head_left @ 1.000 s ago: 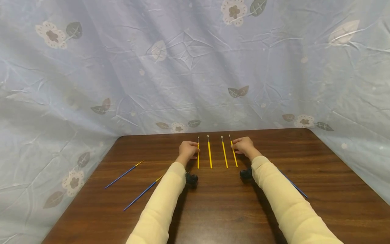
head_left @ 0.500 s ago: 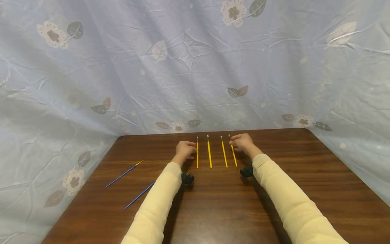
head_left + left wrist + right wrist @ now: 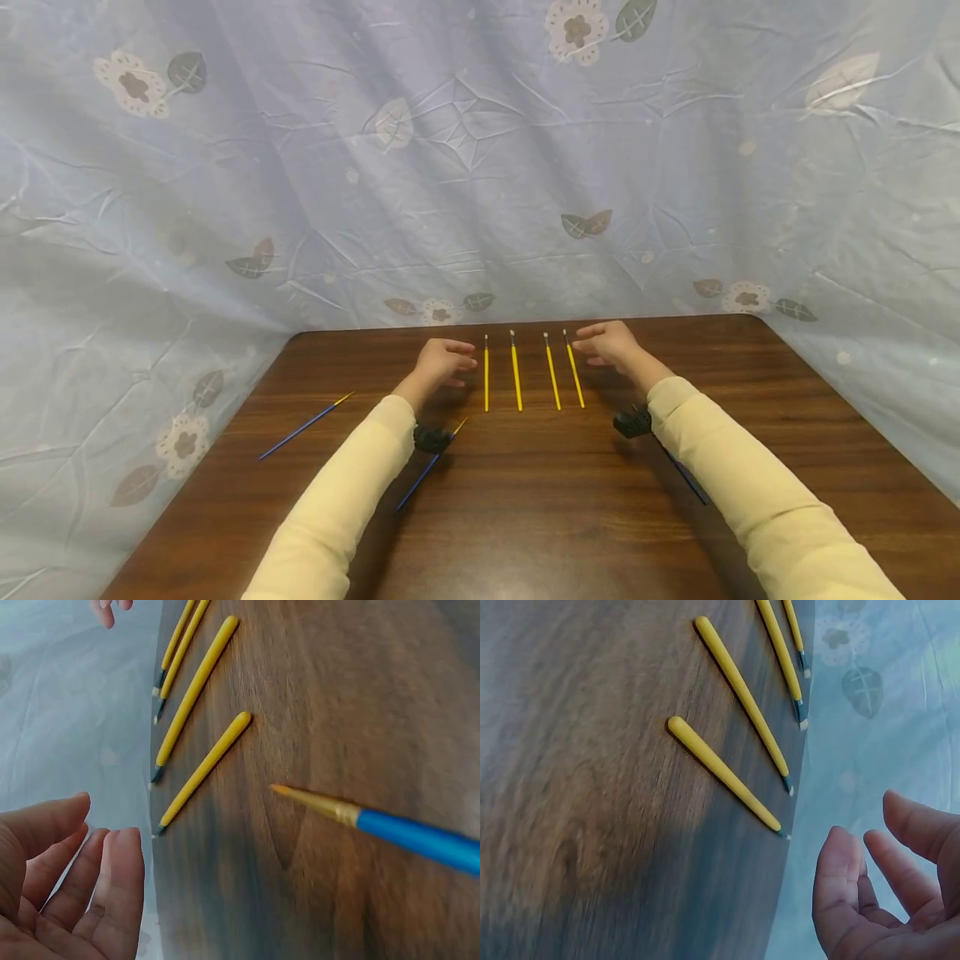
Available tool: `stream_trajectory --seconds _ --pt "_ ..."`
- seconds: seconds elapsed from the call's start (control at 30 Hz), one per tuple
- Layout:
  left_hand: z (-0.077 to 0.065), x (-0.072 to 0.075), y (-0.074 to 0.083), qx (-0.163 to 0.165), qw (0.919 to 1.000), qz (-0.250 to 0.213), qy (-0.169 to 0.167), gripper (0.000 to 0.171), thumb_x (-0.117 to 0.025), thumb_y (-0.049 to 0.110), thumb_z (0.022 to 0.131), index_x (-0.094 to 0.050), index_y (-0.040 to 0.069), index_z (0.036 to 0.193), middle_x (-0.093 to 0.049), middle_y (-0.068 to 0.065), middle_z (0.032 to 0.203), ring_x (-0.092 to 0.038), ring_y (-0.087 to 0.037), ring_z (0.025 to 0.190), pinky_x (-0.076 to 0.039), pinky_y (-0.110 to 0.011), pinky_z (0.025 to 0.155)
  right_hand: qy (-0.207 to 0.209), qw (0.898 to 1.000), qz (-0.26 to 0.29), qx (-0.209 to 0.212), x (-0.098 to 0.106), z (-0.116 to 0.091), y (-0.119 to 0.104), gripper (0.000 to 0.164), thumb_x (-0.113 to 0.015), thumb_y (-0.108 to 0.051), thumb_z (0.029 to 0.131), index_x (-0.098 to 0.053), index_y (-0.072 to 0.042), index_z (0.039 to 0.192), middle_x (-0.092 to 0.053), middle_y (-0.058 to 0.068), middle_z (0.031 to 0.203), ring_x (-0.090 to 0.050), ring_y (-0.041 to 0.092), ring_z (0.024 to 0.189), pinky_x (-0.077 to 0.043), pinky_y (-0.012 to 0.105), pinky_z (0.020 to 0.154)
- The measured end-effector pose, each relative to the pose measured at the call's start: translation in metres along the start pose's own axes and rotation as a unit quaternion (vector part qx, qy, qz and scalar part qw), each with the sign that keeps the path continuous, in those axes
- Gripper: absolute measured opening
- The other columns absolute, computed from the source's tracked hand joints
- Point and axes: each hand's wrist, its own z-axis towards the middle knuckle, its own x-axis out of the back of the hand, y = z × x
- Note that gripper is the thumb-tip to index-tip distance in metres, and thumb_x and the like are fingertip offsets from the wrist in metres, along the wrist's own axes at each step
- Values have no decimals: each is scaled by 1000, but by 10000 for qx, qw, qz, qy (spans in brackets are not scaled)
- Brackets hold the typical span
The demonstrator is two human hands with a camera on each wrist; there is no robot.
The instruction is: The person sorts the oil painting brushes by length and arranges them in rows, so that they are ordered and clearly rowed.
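Observation:
Several yellow-handled paintbrushes lie side by side near the table's far edge, bristles pointing away. My left hand (image 3: pixel 442 363) hovers left of the leftmost yellow paintbrush (image 3: pixel 487 379), apart from it, thumb and fingers spread with nothing between them. On the other side, my right hand (image 3: pixel 609 343) is held just right of the rightmost yellow paintbrush (image 3: pixel 574 375), its fingers loosely bent around nothing. Two more yellow brushes, a left-hand brush (image 3: pixel 516 375) and a right-hand brush (image 3: pixel 552 375), lie between them. Both wrist views show a gap between fingertips and brushes.
Blue-handled paintbrushes lie nearer me: one far left (image 3: pixel 303 432), one beside the left wrist (image 3: pixel 420 483), one partly under the right forearm (image 3: pixel 686 477). A patterned curtain (image 3: pixel 480 208) hangs behind and around the brown wooden table (image 3: pixel 540 517).
Both hands have let go of the outer yellow brushes and moved outward, left and right. The forearms now cover different blue brushes and uncover others. The yellow brushes stay in place.

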Motion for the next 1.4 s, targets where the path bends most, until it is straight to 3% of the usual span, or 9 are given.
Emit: stream_trajectory --seconds 0.3,0.53,0.97,1.13,1.4 --pt "-21 13 1 -28 9987 321 -389 38 -72 2 86 -65 0 123 -65 -15 121 -65 -29 103 -60 -37 67 -227 9997 -16 56 9 -17 -1 45 -65 -11 94 -52 4 134 -52 25 135 -51 38 123 -52 41 92" --pt "-42 23 -6 -35 9982 372 -470 36 -73 3 86 -67 2 121 -63 -16 124 -65 -28 102 -59 -38 70 -340 9988 -195 302 16 -35 0 45 -64 -13 95 -51 5 135 -47 26 138 -49 40 123 -50 44 94" --pt "-67 42 -22 -367 9960 -141 -797 37 -71 3 86 -65 -1 123 -60 -23 126 -65 -29 104 -57 -45 81 -420 9962 -374 660 33 -71 11 48 -65 -19 95 -51 5 135 -50 26 134 -49 42 122 -51 43 93" --pt "-82 47 -31 -576 9936 -212 -953 42 -71 6 87 -60 -6 126 -58 -25 128 -63 -30 107 -56 -43 82 -379 9957 -498 677 42 -87 18 51 -66 -23 95 -51 4 135 -52 25 132 -51 41 120 -51 42 92" --pt "-111 49 -48 -534 9950 -363 -768 43 -72 6 86 -59 -8 125 -56 -24 130 -64 -30 106 -57 -39 82 -266 9931 -636 952 50 -114 34 50 -66 -25 95 -54 5 132 -60 20 121 -57 38 110 -55 41 87"
